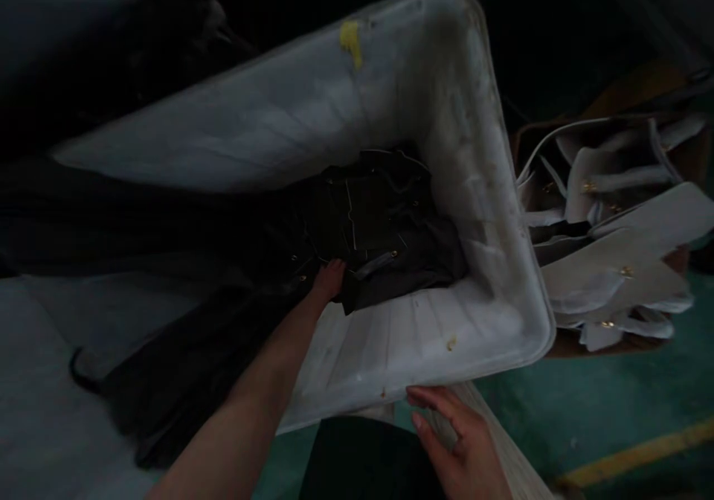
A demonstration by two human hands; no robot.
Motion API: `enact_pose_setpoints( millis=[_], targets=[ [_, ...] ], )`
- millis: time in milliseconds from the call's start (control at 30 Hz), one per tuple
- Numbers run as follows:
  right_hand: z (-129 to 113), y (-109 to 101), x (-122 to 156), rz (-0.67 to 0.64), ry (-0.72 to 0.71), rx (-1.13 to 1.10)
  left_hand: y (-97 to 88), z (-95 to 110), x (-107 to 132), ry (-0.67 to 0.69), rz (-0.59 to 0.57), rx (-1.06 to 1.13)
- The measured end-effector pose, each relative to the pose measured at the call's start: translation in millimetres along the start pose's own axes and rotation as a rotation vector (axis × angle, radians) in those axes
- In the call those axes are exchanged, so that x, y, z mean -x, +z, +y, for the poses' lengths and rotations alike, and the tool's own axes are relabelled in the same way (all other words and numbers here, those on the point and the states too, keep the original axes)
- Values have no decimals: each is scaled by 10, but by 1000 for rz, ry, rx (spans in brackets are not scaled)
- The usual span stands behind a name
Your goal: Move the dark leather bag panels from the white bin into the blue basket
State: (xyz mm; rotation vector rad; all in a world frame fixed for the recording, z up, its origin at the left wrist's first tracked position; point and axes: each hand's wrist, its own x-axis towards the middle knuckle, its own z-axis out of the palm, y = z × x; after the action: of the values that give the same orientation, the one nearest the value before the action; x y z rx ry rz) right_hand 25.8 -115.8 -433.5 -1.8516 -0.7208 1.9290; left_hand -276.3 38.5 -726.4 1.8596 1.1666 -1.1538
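Observation:
A large white plastic bin [491, 210] with scuffed, dirty walls stands before me. Dark, soft pieces with small gold-coloured metal fittings and pale edges [362, 217] lie inside it; they look like leather goods, though the dim light hides their exact kind. My left hand [330, 278] reaches down into the bin, its fingers closed together at the near edge of one dark piece and partly lost in shadow. At the bin's near rim is my right hand [460, 437], open, thumb and fingers apart, a fingertip at the rim and nothing held.
Right of the bin, a brown box [677, 258] holds several white pieces [630, 262] with gold-coloured fittings. Dark material [184, 366] drapes over a pale surface [50, 396] at left. Yellow tape [350, 42] sticks to the bin wall. A yellow line [641, 454] crosses the green floor.

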Motion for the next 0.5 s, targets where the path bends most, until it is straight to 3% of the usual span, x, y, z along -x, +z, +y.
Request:
enact_pose_setpoints(
  millis=[133, 267, 367, 433, 500],
  targets=[
    [136, 33, -138, 76, 91, -84, 160, -141, -65, 17, 4, -7],
    [107, 31, -116, 134, 188, -190, 34, -100, 40, 56, -84, 45],
    [32, -55, -33, 151, 208, -241, -284, -124, 159, 87, -184, 149],
    [-12, -175, 34, 172, 210, -257, -612, -222, 241, 100, -224, 254],
    [-33, -312, 93, 213, 220, -270, -976, -335, 271, 114, -194, 393]
  ],
)
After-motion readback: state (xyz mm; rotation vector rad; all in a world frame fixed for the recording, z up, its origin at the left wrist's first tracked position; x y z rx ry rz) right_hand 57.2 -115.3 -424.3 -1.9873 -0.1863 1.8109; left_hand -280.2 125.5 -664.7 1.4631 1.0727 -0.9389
